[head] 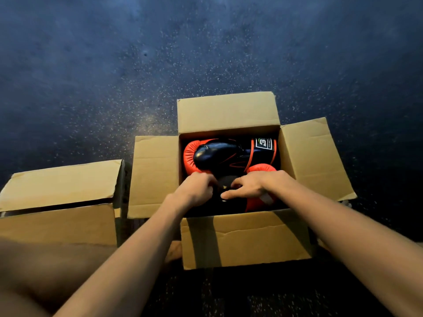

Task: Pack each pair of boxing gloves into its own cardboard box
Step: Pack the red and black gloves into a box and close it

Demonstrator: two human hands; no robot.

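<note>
Dark speckled floor [160, 65] over the whole view, widest from 9 through 12 to 3 o'clock.

Open cardboard box [247, 239] just below centre, toward 5 o'clock. Four flaps spread outward: far flap at 12, side flaps at 9 and 3, near flap at 6 hanging toward the viewer.

Second cardboard box [59, 202] at 8 o'clock, just beside the 9 o'clock flap of the first. Top flaps folded down, dark gap between them.

Bare leg [45, 271] at 7 o'clock, blurred.

Inside the open box:
- Far glove [217, 154], black with red padding, on its side along the 12 o'clock wall. Fist end to 9, cuff with white label to 3.
- Near glove [261, 168] along the 6 o'clock wall. Red padding visible at 3, dark middle mostly covered by the hands.

Left hand [194, 188] down in the box. Fingers curled under, tips hidden against the near glove's dark middle, knuckles touching the far glove's red edge.

Right hand [249, 185] just beside it at 3 o'clock. Fingers bent, thumb stretched toward 9 on the same dark surface, red padding beneath the wrist.

Both clasping the near glove; strap or body, cannot tell.
</note>
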